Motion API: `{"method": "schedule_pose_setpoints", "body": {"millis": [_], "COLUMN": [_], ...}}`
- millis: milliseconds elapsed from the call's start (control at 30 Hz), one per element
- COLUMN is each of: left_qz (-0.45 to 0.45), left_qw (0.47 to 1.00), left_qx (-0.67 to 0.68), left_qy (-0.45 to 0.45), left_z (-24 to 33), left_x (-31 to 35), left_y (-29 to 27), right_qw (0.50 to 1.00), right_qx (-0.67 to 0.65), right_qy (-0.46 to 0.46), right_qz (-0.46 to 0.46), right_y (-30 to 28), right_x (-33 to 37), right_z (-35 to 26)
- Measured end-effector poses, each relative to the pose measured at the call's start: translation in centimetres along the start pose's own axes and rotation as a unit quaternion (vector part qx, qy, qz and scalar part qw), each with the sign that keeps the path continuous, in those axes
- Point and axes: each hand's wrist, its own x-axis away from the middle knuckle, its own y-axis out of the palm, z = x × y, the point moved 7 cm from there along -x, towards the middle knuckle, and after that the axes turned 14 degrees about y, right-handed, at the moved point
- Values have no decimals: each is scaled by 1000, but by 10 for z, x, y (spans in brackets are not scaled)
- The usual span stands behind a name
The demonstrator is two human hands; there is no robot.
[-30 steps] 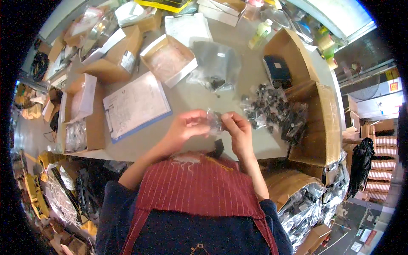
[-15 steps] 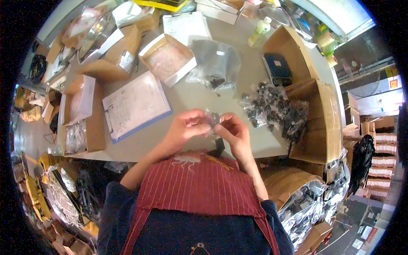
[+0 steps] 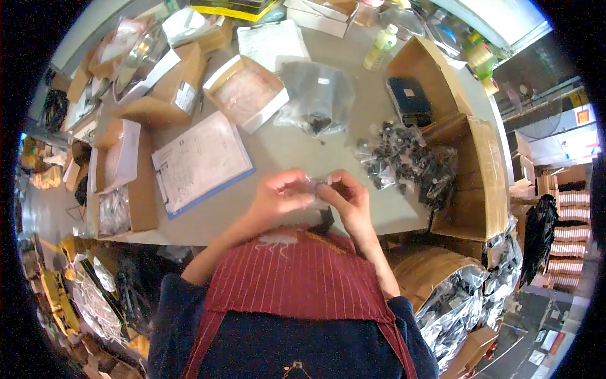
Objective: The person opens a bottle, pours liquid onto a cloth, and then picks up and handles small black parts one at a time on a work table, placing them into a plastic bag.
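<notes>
Close to the table's near edge, my left hand (image 3: 282, 192) and my right hand (image 3: 345, 194) meet over a small clear plastic bag (image 3: 312, 185). Each hand pinches one side of it between thumb and fingers. Something small and dark shows by my right fingertips, too blurred to name. To the right lies a pile of small clear bags with black parts (image 3: 410, 161). Beyond my hands rests a larger translucent bag (image 3: 317, 95) with dark pieces at its near end, and a tiny black piece lies on the table beside it.
An open cardboard box (image 3: 470, 180) stands right of the pile, with a dark blue box (image 3: 409, 101) behind. At left are a blue clipboard with papers (image 3: 203, 163) and a white-sided open box (image 3: 247, 93). A drink bottle (image 3: 380, 47) stands at the back.
My hands have stayed together over the small bag, with the left fingers slightly farther from the right ones. The whole view has shifted a little.
</notes>
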Motion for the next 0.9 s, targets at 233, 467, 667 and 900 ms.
{"method": "schedule_pose_setpoints", "body": {"millis": [233, 467, 667, 900], "left_qz": [-6, 126, 132, 15], "left_qw": [996, 825, 708, 732], "left_qx": [-83, -471, -648, -678], "left_qy": [-20, 287, 249, 71], "left_z": [-34, -10, 12, -36], "left_x": [-14, -66, -149, -179], "left_y": [-13, -97, -180, -222], "right_qw": [970, 924, 971, 992], "right_qx": [-210, -344, -197, -89], "right_qy": [-2, -12, 87, 89], "right_qz": [122, 170, 106, 29], "right_y": [-68, -118, -79, -46], "right_x": [-26, -26, -32, -44], "right_z": [27, 37, 69, 84]}}
